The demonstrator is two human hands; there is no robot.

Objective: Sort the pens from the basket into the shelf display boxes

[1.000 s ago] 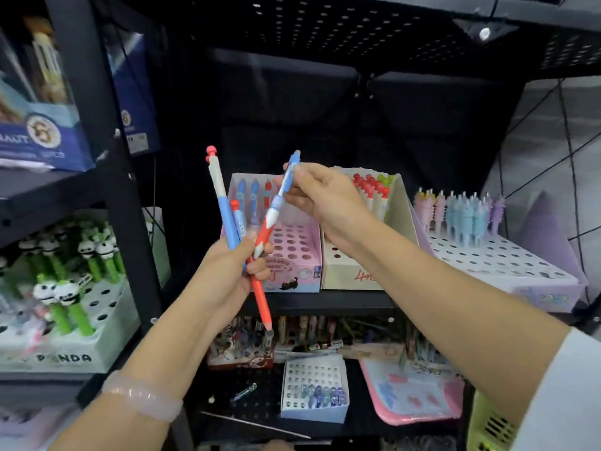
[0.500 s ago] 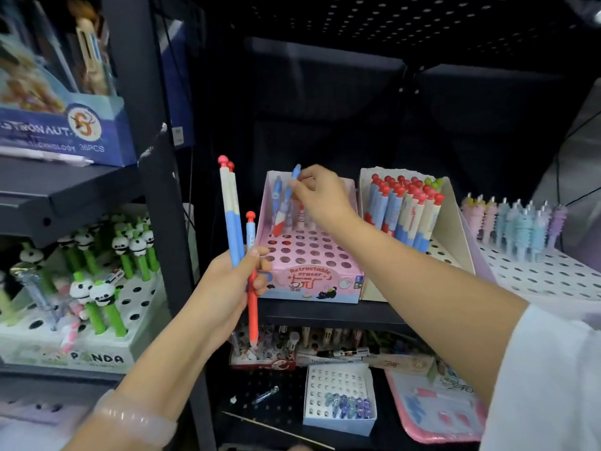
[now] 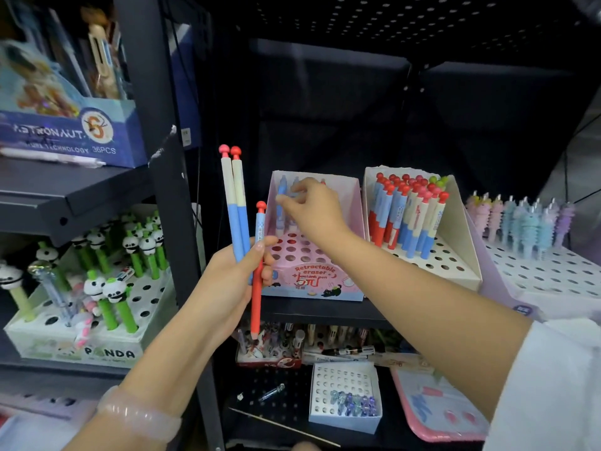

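the left hand [image 3: 227, 284] is closed around three pens [image 3: 242, 222], held upright in front of the dark shelf post [image 3: 169, 196]. two of them are cream over blue with red mushroom caps and stand side by side, touching; the third sits lower, with a blue upper part and a red lower part whose tip points down past the shelf edge [image 3: 312, 312]. the thumb lies across the front of all three.

the right hand [image 3: 312, 213] reaches into the back of the pink box [image 3: 312, 278], which is printed "retractable eraser". its fingers [image 3: 286, 199] are nearly closed, pinched at the upper part of a blue pen [image 3: 281, 193] that stands upright in the back row of the box; whether they actually grip it or only touch it cannot be told. a few more pens stand beside it in the same row, partly hidden by the hand. the front rows of holes are unfilled.

just to the right, a cream box [image 3: 461, 242] holds many red-capped pens packed close together. further right stands a pale purple box [image 3: 546, 271] with pastel pens, and on the left shelf a box of panda pens [image 3: 107, 320].
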